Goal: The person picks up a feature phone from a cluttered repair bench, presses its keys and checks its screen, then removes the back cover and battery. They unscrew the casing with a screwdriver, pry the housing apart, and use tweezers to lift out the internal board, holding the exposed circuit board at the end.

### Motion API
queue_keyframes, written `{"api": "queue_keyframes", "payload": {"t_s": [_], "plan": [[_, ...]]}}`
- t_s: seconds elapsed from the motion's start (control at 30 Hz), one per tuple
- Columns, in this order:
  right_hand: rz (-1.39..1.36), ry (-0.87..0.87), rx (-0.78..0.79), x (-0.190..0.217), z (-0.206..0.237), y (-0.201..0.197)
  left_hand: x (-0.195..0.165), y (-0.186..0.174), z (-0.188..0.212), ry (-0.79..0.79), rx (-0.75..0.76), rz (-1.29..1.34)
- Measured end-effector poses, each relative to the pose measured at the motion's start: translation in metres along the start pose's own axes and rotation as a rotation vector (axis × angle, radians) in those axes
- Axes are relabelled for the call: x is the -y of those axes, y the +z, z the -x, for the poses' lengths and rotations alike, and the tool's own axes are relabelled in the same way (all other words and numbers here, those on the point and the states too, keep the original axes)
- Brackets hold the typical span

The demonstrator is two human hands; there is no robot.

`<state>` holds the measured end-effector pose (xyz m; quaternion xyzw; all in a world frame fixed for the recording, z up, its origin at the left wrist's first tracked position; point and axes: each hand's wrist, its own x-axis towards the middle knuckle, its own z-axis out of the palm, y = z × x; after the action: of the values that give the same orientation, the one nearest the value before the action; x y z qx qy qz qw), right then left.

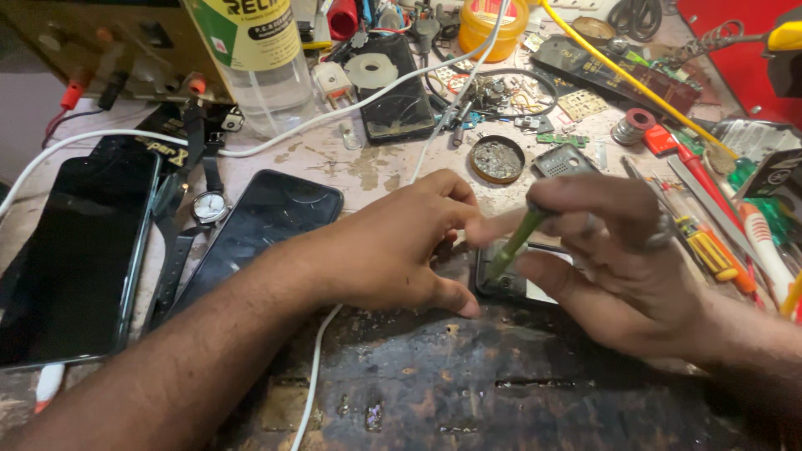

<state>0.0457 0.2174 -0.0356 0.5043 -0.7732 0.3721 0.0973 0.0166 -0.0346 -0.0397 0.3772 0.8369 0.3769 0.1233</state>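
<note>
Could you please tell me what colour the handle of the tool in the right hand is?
Green; the tool shows in the head view, held in the right hand.

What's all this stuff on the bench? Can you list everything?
phones: two, black, screens up, left side
watch: one, silver face, dark strap, between the phones
cable: one, white, running under the left arm
bottle: one, clear with yellow-green label, top left
tub: one, yellow, top centre
tin: one, round, dark, above the hands
screwdrivers: several, yellow, red and green handles, right edge
solder reel: one, grey, upper right
small phone: one, dark, under both hands
green tool: one, green, in the right hand
left hand: touching the small phone
right hand: fingers closed on the green tool
</note>
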Motion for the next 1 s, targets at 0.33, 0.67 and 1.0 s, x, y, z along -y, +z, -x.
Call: {"api": "queue_keyframes", "payload": {"t_s": [0.33, 0.67, 1.0], "plan": [[-0.291, 0.022, -0.073, 0.006, -0.006, -0.002, 0.001, -0.003, -0.003, 0.24, -0.03, 0.047], [-0.332, 0.095, -0.079, 0.011, -0.009, -0.004, 0.006, 0.001, -0.007, 0.304, -0.028, 0.14], [-0.327, 0.104, -0.047, 0.015, -0.012, -0.002, 0.003, 0.002, -0.006, 0.227, -0.012, 0.064]]}}
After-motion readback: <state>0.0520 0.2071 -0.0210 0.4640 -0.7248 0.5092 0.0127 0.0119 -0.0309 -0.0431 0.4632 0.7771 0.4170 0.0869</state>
